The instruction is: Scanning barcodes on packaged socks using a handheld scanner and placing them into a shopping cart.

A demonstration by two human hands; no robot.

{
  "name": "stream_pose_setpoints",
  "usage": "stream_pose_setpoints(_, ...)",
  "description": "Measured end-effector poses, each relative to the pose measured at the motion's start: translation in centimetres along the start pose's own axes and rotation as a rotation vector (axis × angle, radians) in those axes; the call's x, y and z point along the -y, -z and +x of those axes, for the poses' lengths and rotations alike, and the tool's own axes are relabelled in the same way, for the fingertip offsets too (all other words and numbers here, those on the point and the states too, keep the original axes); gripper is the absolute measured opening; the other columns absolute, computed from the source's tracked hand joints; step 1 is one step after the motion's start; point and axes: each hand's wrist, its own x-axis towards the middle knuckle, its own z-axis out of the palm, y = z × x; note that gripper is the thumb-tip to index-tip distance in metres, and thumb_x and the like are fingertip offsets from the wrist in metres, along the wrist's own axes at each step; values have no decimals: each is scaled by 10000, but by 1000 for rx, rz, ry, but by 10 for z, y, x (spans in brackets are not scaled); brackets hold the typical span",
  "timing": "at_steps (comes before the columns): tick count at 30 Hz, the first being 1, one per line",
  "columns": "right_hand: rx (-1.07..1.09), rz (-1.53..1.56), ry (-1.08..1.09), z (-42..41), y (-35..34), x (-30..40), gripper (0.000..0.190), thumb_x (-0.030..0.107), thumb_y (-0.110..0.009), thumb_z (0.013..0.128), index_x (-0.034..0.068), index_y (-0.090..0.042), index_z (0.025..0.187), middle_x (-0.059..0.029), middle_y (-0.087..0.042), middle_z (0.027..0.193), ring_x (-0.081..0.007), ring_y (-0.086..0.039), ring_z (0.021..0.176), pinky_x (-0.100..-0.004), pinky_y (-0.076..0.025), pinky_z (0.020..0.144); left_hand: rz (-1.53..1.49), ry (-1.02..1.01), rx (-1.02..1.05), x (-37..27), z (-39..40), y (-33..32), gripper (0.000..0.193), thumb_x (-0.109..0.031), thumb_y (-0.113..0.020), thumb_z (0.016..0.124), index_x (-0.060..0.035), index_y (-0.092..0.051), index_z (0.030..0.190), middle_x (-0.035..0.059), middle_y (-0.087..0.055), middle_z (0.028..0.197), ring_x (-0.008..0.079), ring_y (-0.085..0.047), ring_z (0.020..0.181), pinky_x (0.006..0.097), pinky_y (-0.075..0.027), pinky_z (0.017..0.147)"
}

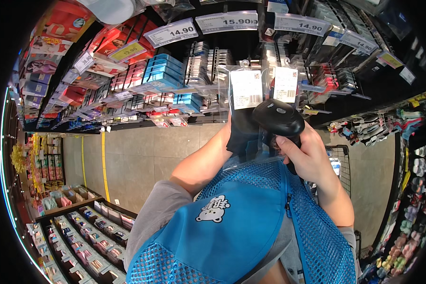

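Observation:
My right hand (303, 152) is closed around the handle of a black handheld barcode scanner (278, 117), whose head is over two clear plastic packages. The left package (246, 131) holds dark folded fabric and has a white barcode label (246, 88). Beside it, the other package has its own white barcode label (285, 84). My left forearm (206, 156) reaches up behind the left package; the hand itself is mostly hidden by it, with just an edge (229, 124) showing, so its grip cannot be made out.
A store shelf with hanging packages and price tags (171, 32) spans the front. Socks (376, 124) hang at the right. Behind my right arm is a wire shopping cart (340, 167). A low bin display (92, 230) stands at the lower left, on tiled floor (145, 145).

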Motion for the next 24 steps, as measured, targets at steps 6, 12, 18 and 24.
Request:
stream_pose_setpoints(6,-131,-279,522,7,1,-27,314,121,-670,910,-10,-648,1196,-174,-615,1217,-267,-659,1007,-361,-496,918,-87,47,-14,-2,3,-15,552,-423,-396,1050,-2,-494,1394,194,-598,1330,289,-625,1189,428,-519,1031)
stream_pose_setpoints(12,141,466,150,2,-2,-58,281,137,-623,987,12,-630,1239,18,-644,1044,-72,-538,985,-273,-453,902,54,73,-257,-4,27,-1,849,-672,-328,985,20,-409,1470,262,-600,1303,431,-630,1142,570,-543,961)
stream_pose_setpoints(18,88,538,207,-18,8,-77,294,113,-629,979,6,-613,1253,13,-627,1033,-80,-535,964,-278,-456,880,257,-1,-766,18,44,5,605,-654,-571,928,-100,-633,1162,57,-664,940,201,-642,831,399,-574,774)
stream_pose_setpoints(24,-205,678,247,-73,18,-103,350,112,-623,968,9,-584,1301,-35,-658,1156,-124,-578,1071,-305,-458,954,290,241,-795,45,60,12,370,-306,-468,925,-93,-634,1178,60,-685,1023,222,-661,925,386,-548,837)
